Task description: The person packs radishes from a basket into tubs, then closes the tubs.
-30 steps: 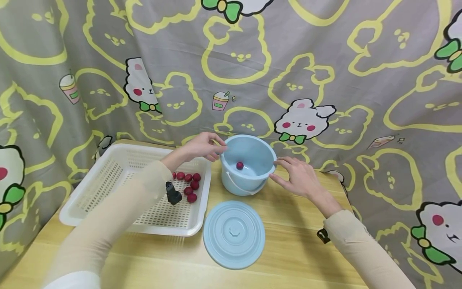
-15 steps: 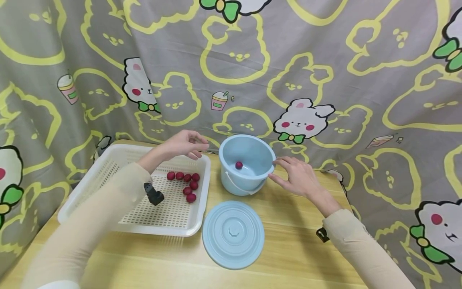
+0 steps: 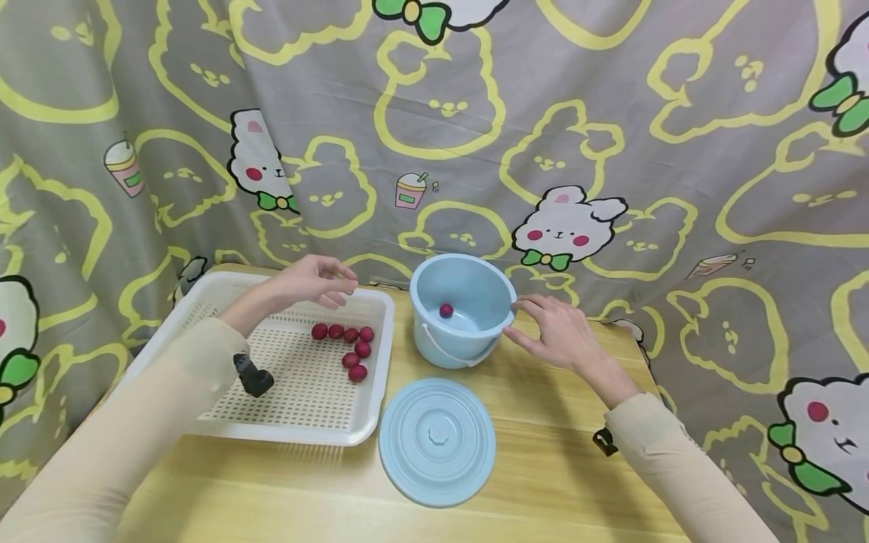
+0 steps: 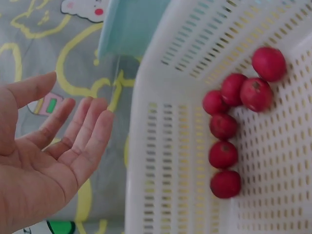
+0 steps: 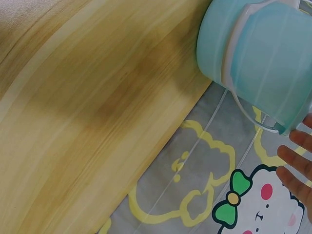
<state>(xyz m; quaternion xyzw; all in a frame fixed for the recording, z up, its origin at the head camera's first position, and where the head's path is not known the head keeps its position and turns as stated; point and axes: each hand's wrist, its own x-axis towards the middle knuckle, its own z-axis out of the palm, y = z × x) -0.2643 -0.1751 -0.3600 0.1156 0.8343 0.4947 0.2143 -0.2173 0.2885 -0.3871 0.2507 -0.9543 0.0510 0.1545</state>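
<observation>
My left hand (image 3: 308,283) hovers over the back right part of a white perforated basket (image 3: 385,354). Its fingers are loosely bent, and the palm holds nothing in the left wrist view. Several small, round, dark-red fruit-like pieces (image 4: 225,155) lie in the basket along its right side. A light blue bucket (image 3: 444,345) stands upright to the right of the basket, with one more red piece (image 3: 446,310) on its bottom. My right hand (image 3: 560,332) is at the bucket's right rim, fingertips and thumb against it; its fingers look nearly straight in the right wrist view.
A round light blue lid (image 3: 437,443) lies flat on the wooden table (image 3: 543,467) in front of the bucket. The bucket's white handle (image 3: 451,358) hangs down at its front. A grey patterned curtain (image 3: 326,90) hangs close behind the table.
My left hand has moved left, away from the bucket's rim to over the basket. The right hand has stayed at the bucket's rim.
</observation>
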